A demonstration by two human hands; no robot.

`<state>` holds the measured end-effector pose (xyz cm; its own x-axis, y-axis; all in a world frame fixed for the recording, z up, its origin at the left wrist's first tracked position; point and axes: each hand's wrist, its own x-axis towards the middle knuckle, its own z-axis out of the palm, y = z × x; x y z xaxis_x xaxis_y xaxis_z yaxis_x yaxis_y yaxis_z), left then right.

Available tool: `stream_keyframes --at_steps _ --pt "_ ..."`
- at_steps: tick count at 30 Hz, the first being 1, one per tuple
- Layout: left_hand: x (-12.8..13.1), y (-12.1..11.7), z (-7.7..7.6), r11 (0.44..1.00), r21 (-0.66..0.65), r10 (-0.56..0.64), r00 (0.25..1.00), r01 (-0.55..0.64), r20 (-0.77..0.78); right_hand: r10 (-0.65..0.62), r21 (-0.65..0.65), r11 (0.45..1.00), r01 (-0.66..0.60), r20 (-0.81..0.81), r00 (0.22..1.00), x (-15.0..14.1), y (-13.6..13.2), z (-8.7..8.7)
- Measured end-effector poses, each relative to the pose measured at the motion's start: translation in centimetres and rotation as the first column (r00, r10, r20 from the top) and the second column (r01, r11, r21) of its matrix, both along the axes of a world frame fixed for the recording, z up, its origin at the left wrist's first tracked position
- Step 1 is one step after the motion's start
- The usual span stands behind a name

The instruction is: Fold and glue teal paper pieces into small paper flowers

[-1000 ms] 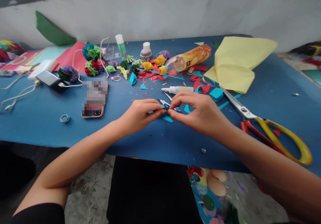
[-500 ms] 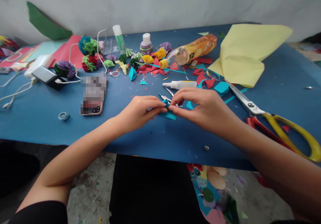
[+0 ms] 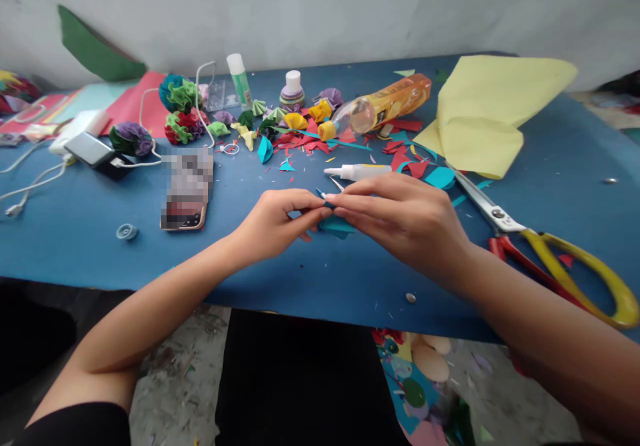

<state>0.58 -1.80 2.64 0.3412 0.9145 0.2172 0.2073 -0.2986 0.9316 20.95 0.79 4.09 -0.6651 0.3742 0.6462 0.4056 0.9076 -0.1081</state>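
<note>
A small piece of blue paper [image 3: 338,225] is pinched between my two hands above the near part of the table. My left hand [image 3: 285,223] holds its left side with thumb and forefinger. From the right, my right hand [image 3: 405,213] grips the same paper, its fingers pressed together and partly covering it. Just beyond the fingers lies a white glue bottle [image 3: 363,171] with a narrow nozzle. Thin pointed tools on the table are mostly hidden behind my right hand.
Large scissors [image 3: 505,219] with red and yellow handles lie at right, beside yellow paper [image 3: 480,113]. An orange bottle [image 3: 393,103], a glue stick [image 3: 239,81], paper scraps and folded paper flowers [image 3: 185,126] are farther back. A phone [image 3: 187,189] and cables lie left.
My right hand's fingers have straightened and shifted left over the blue paper, covering more of it. My left hand keeps its pinch in nearly the same place.
</note>
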Motion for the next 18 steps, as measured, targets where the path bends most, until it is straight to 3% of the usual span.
stream_keyframes --at_steps 3,9,18 --pt "0.2 0.0 0.5 0.992 -0.124 0.006 0.998 0.002 0.065 -0.012 0.121 0.993 0.005 0.055 0.998 0.2 0.0 0.3" --pt "0.4 0.0 0.5 0.962 -0.265 -0.042 0.996 0.062 0.080 -0.014 0.143 0.990 -0.002 0.107 0.994 -0.1 0.3 0.3" --pt "-0.1 0.3 -0.3 0.973 -0.150 -0.205 0.951 0.174 -0.232 -0.040 0.329 0.941 -0.078 0.336 0.941 -0.6 -0.1 -0.1"
